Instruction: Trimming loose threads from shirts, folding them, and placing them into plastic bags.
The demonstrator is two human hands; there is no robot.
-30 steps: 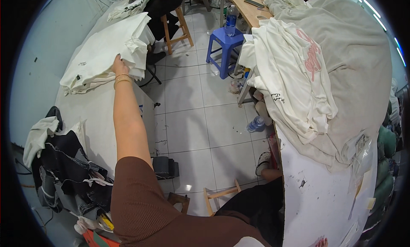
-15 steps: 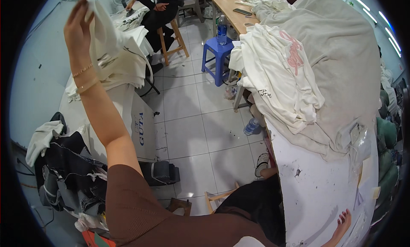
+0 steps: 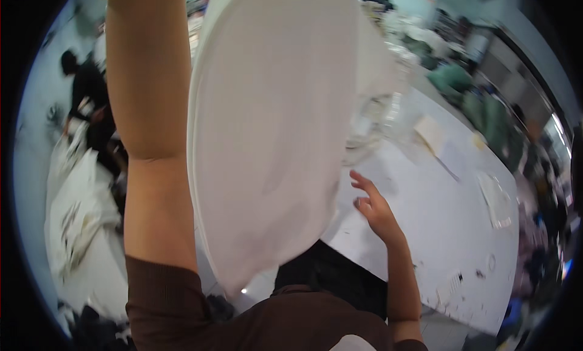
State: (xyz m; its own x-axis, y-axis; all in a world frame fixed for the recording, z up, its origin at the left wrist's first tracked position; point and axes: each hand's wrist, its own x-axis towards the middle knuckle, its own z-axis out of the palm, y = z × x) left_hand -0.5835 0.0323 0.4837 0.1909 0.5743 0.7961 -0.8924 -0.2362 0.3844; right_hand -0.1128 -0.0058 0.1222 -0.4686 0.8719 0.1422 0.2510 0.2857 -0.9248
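- Head view: white cloth (image 3: 273, 126) hangs beside the left arm (image 3: 156, 211), partly in front of the worktop (image 3: 437, 220).
- Likely light, soft, floppy; best held by an edge.
- Right hand (image 3: 376, 211): fingers parted, empty; left hand out of view, grip unclear.

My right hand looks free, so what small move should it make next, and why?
Probably take the pale cloth by its lower edge with the right hand: that hand appears open and empty, just right of the cloth in view, and that edge hangs free.
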